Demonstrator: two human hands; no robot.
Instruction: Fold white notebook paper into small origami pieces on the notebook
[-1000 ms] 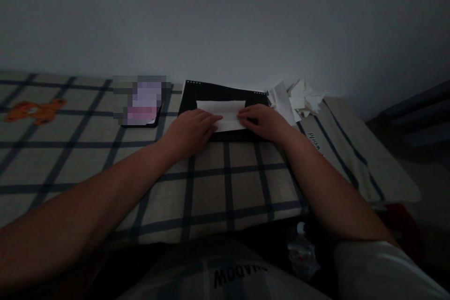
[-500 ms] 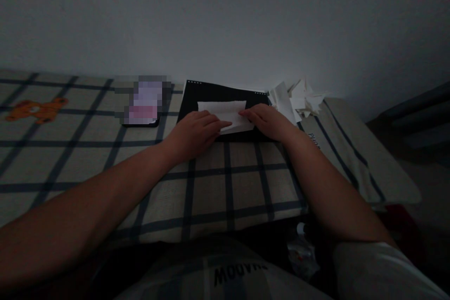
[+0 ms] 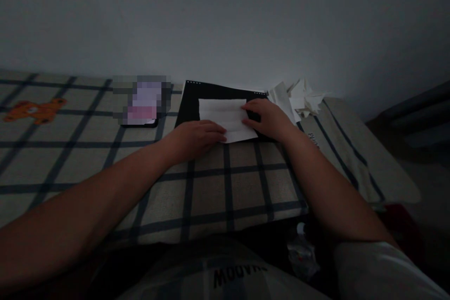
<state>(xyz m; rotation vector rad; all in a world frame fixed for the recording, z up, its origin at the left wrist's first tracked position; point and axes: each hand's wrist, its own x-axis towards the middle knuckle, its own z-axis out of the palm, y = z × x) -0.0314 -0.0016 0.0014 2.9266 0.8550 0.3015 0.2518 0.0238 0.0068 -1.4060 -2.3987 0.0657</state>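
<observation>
Paper (image 3: pixel 225 115), a white creased sheet, lies on the black pad (image 3: pixel 188 103) on the bed (image 3: pixel 211 183), long axis left to right; left hand (image 3: pixel 197 137) presses flat on its near-left corner; right hand (image 3: pixel 269 119) rests with flat fingers on its right edge; neither grips anything.

The room is dim. A plain grey-white wall (image 3: pixel 225 18) rises straight behind the bed (image 3: pixel 211 187), whose beige cover carries a dark blue check. An orange cartoon print (image 3: pixel 35 109) sits on the cover far to the left. Off the bed's right edge lies shadowed floor (image 3: pixel 429 183) with a dark piece of furniture (image 3: pixel 418 108).
</observation>
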